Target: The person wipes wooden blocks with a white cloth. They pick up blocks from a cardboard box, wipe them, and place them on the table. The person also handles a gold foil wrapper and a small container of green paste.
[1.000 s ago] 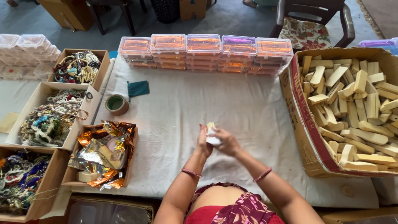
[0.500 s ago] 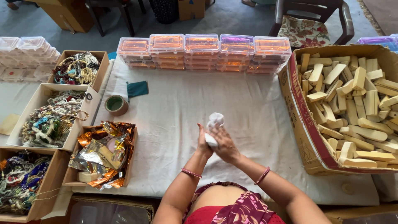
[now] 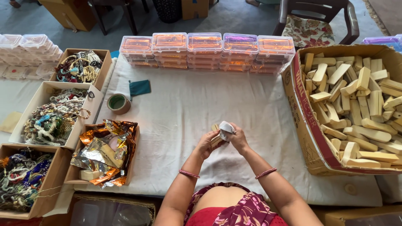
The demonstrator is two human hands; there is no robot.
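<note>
Both hands meet over the white cloth-covered table (image 3: 188, 113), near its front middle. My left hand (image 3: 207, 144) grips a small pale wooden block (image 3: 215, 138), of which only an end shows. My right hand (image 3: 238, 137) presses a crumpled white cloth (image 3: 226, 127) against the top of that block. A thin bangle sits on each wrist.
A big cardboard box of pale wooden blocks (image 3: 360, 104) stands at the right. Stacked clear plastic cases (image 3: 205, 50) line the far edge. Boxes of bead jewellery (image 3: 54, 113) and a box with orange foil wrappers (image 3: 104, 152) fill the left. A tape roll (image 3: 118, 103) lies nearby.
The hands have kept working the white cloth over the block, shifting slightly; the cloth has moved from between the palms up and then back down onto the block.
</note>
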